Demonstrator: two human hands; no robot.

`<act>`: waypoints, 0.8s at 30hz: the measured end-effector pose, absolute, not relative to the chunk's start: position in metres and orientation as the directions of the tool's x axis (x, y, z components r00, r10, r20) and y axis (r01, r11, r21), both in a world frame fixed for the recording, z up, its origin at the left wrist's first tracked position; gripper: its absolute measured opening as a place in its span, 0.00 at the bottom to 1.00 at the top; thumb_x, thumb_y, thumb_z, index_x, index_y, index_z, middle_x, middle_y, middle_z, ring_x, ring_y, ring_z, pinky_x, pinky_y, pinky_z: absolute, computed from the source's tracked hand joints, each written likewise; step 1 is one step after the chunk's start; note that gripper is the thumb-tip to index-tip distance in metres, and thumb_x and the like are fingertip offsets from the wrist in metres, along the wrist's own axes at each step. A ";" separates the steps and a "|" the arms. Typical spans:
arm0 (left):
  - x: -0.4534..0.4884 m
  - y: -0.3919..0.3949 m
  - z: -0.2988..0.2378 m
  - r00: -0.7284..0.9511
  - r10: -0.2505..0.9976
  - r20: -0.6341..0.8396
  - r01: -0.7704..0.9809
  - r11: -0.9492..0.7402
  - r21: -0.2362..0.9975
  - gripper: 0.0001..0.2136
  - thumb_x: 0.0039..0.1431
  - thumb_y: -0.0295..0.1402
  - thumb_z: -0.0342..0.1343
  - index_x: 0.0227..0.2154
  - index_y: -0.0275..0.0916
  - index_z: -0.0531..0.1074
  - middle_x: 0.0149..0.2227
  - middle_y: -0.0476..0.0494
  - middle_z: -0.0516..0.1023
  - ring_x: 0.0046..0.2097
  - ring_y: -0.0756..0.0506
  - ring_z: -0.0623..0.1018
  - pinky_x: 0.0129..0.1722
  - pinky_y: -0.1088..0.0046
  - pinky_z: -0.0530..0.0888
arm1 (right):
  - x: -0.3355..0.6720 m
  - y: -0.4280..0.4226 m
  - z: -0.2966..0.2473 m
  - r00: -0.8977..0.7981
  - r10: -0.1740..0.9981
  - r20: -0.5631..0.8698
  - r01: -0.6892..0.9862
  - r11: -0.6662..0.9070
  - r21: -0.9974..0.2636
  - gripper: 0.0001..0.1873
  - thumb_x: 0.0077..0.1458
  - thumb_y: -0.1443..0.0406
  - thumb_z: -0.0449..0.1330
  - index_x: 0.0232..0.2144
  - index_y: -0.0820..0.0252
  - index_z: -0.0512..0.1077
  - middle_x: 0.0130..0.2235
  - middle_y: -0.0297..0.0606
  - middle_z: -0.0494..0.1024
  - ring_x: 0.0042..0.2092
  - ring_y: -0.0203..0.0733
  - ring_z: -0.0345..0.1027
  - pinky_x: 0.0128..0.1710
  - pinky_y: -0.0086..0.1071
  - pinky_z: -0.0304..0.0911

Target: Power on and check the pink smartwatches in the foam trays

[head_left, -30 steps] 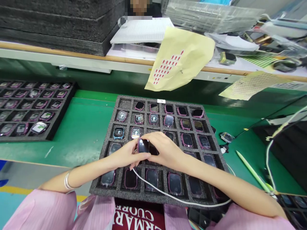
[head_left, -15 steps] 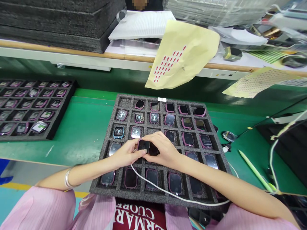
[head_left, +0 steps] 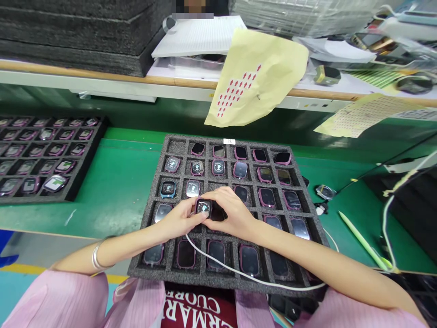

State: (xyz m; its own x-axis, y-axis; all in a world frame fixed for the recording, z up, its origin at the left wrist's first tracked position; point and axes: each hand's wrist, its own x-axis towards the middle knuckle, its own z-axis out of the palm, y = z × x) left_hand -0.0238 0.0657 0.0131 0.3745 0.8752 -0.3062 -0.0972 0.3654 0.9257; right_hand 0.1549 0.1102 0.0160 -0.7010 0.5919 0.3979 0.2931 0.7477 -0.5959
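Between both hands I hold a smartwatch above a black foam tray. Its screen is lit with a white graphic. My left hand is closed on the watch's left side, the thumb at the lower screen. My right hand curves around the right side, fingertips at its top and lower edges. A white cable comes out from under my left hand and crosses the tray; its end is hidden. In the compartments lie several watches with purple frames, some lit, and a blue-framed watch.
Another foam tray of watches stands at left. To the right lie a light-green pen-like stick and a round device. Behind, a shelf edge carries stacked black foam and papers; a yellow sheet hangs down.
The held watch's screen has gone from dark to lit with a white graphic. My hands keep nearly the same grip and place; the view has shifted slightly.
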 end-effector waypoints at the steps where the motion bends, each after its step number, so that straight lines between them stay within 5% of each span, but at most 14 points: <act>1: -0.024 0.066 0.013 0.379 0.871 -0.313 -0.088 0.370 0.925 0.20 0.53 0.40 0.59 0.45 0.32 0.68 0.31 0.46 0.72 0.30 0.50 0.68 0.25 0.77 0.61 | 0.155 0.110 0.016 -0.705 0.589 0.395 0.292 0.748 -0.596 0.20 0.51 0.65 0.63 0.46 0.58 0.65 0.39 0.38 0.76 0.40 0.45 0.70 0.43 0.40 0.60; 9: -0.024 0.066 0.008 0.389 0.880 -0.273 -0.082 0.329 0.941 0.19 0.56 0.37 0.56 0.48 0.32 0.66 0.36 0.44 0.72 0.32 0.50 0.67 0.27 0.78 0.63 | 0.156 0.110 0.015 -0.715 0.563 0.414 0.274 0.771 -0.574 0.19 0.54 0.63 0.62 0.48 0.60 0.66 0.42 0.40 0.77 0.42 0.45 0.70 0.45 0.41 0.60; 15: -0.025 0.064 0.005 0.384 0.897 -0.218 -0.012 0.241 0.970 0.17 0.58 0.38 0.55 0.48 0.35 0.66 0.40 0.44 0.72 0.40 0.47 0.69 0.39 0.73 0.67 | 0.159 0.114 0.020 -0.735 0.568 0.371 0.267 0.745 -0.611 0.20 0.54 0.63 0.62 0.49 0.58 0.66 0.43 0.40 0.77 0.44 0.46 0.69 0.47 0.43 0.60; 19: -0.027 0.059 0.004 0.478 0.836 -0.271 0.020 0.298 0.954 0.24 0.56 0.40 0.58 0.53 0.39 0.59 0.39 0.48 0.69 0.29 0.52 0.66 0.30 0.76 0.65 | 0.168 0.131 0.027 -0.677 0.640 0.364 0.317 0.700 -0.640 0.20 0.51 0.61 0.65 0.46 0.58 0.68 0.42 0.42 0.76 0.45 0.48 0.69 0.47 0.44 0.63; 24: -0.026 0.055 0.004 0.500 0.804 -0.323 0.010 0.368 0.930 0.23 0.57 0.39 0.57 0.52 0.40 0.58 0.39 0.48 0.68 0.30 0.53 0.65 0.30 0.76 0.64 | 0.183 0.145 0.028 -0.730 0.655 0.195 0.536 0.726 -0.430 0.19 0.50 0.61 0.67 0.43 0.64 0.72 0.52 0.51 0.69 0.54 0.56 0.62 0.52 0.49 0.60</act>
